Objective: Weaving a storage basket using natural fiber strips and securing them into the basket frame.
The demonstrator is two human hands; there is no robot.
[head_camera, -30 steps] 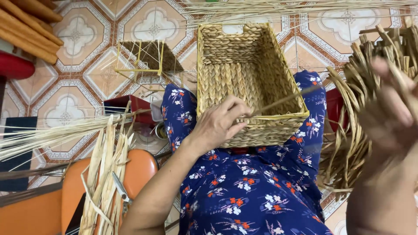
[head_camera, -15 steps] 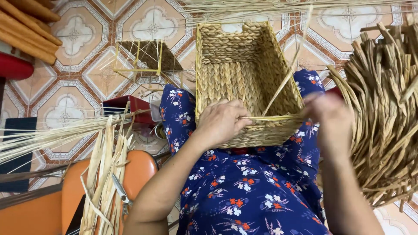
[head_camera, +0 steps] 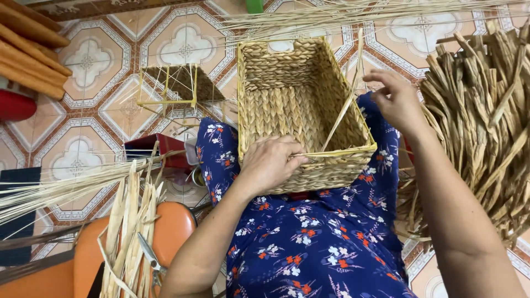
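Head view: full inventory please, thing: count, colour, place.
basket: 1, tan woven, on the lap, centre
strand: 1, pale straw, runs from the basket's near rim up to the right hand
dried leaves: 1 bundle, brown, right
straw stalks: 1 sheaf, pale, left
leaf strips: 1 bunch, pale, on the stool
scissors: 1, grey, among the strips
stool: 1, orange, lower left
frame: 1, yellow, on the floor, upper left
box: 1, dark red, left of the lap
floor tiles: patterned, cream and brown
dress: 1, blue floral
left hand: on the basket's near rim
right hand: raised, pinching the strand
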